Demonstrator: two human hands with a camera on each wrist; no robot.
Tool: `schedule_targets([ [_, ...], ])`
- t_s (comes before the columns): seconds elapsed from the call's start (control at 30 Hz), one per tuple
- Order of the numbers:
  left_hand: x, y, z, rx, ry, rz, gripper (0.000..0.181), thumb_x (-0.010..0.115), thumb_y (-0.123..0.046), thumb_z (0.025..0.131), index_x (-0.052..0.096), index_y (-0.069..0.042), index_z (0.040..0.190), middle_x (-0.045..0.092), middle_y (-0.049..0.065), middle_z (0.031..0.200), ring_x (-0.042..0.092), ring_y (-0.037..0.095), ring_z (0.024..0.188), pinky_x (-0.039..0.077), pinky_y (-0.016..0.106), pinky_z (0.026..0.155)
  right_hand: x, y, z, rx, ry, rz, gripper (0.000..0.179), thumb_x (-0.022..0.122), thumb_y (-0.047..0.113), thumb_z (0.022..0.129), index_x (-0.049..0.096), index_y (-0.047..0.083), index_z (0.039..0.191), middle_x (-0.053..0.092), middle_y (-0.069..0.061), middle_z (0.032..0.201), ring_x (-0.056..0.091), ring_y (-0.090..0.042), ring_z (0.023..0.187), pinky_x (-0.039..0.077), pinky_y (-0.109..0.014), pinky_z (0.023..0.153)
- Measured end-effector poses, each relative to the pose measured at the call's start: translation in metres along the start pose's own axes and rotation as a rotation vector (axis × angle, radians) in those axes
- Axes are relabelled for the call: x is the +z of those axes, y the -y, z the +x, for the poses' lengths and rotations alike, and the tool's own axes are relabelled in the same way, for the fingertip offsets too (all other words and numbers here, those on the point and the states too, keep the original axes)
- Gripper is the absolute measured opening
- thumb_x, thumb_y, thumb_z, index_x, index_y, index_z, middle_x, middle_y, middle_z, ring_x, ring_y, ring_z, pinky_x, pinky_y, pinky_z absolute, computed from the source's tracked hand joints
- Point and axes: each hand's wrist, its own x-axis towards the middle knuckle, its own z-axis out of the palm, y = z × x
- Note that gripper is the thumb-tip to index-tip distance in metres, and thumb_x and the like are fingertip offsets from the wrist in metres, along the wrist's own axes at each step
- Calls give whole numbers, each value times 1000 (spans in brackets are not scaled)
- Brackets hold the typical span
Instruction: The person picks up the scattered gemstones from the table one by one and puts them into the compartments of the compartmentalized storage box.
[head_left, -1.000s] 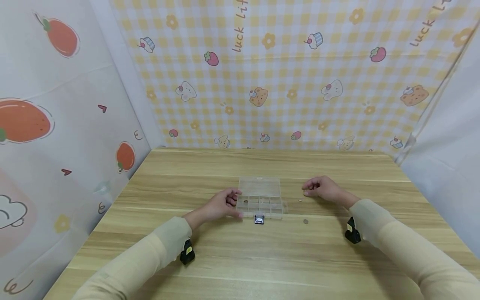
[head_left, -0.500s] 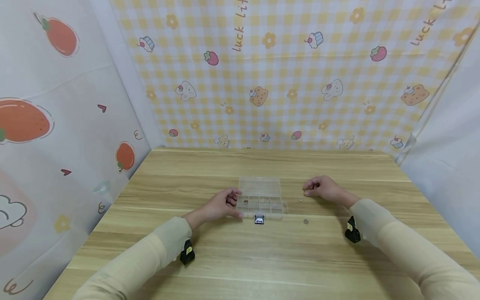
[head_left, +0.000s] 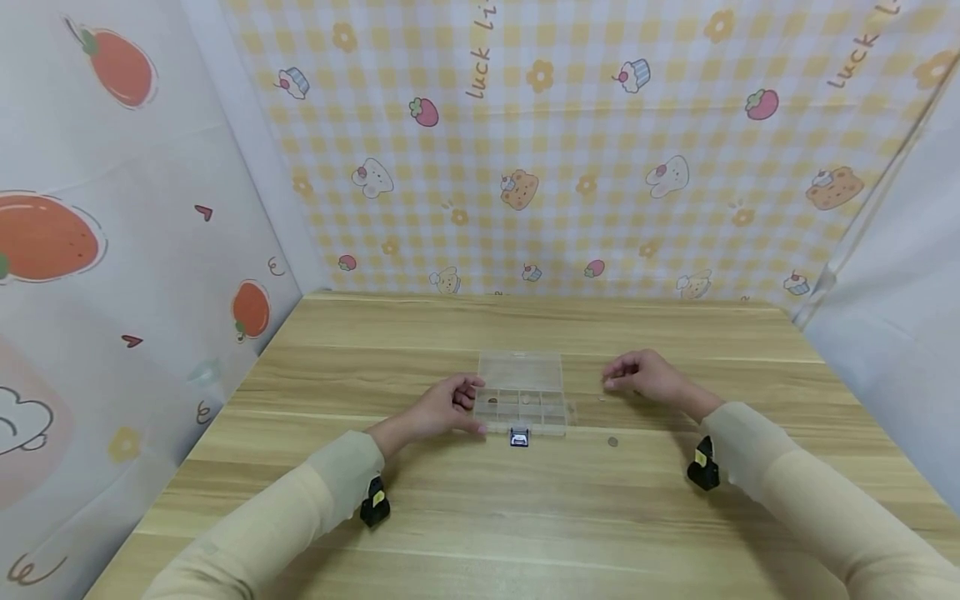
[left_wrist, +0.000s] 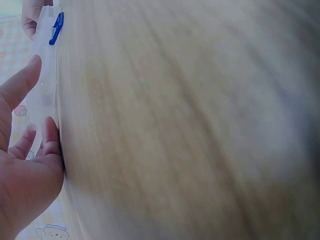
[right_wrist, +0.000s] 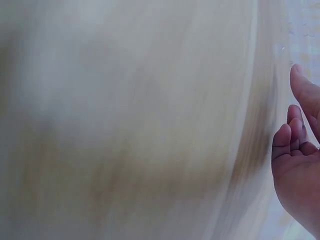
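A clear plastic compartment box (head_left: 555,422) lies on the table, its lid (head_left: 520,370) folded back. One upper compartment has a small brown disc (head_left: 492,402) in it, another a pale one (head_left: 526,402). My left hand (head_left: 442,407) holds the box's left end, thumb at the front corner and fingers at the side. A blue clasp (left_wrist: 56,29) shows on the front in the left wrist view. To the right of the box, my right hand (head_left: 647,377) is low over the table with curled fingers; I cannot tell whether its fingertips pinch anything. A tiny pale piece (head_left: 602,398) lies just below them.
A grey coin-like disc (head_left: 612,442) lies on the wooden table (head_left: 480,517), right of the box's front. A checked curtain (head_left: 562,150) stands behind the table, with a white printed one (head_left: 172,275) on the left. Black wrist cameras (head_left: 703,465) hang under both sleeves.
My right hand has shifted very slightly left. The view has tilted a little. My left hand and the box stay where they were.
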Motion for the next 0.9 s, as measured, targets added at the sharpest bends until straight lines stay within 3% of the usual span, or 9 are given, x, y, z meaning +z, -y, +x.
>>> schedule_targets([
  [0.27,0,-2,-1,4,-2,1,73,88,-4,68,52,-2,132,51,11,113,50,23,98,48,32,87,6,10,1,-8,-53,9,27,72,18,89,69,0,109,61,-8,88,52,-22,78,46,-29,64],
  [0.63,0,-3,-1,0,4,1,73,88,-5,68,52,-3,132,51,11,113,50,23,99,48,33,86,19,36,0,-40,-27,96,32,73,18,89,68,-3,112,62,-8,91,53,-22,81,48,-31,66],
  [0.9,0,-2,-1,7,-4,-5,73,87,-2,67,52,-1,131,51,11,112,50,22,97,48,32,85,35,52,3,-78,-9,129,25,74,11,87,70,-2,107,61,-7,87,51,-20,77,44,-25,62],
])
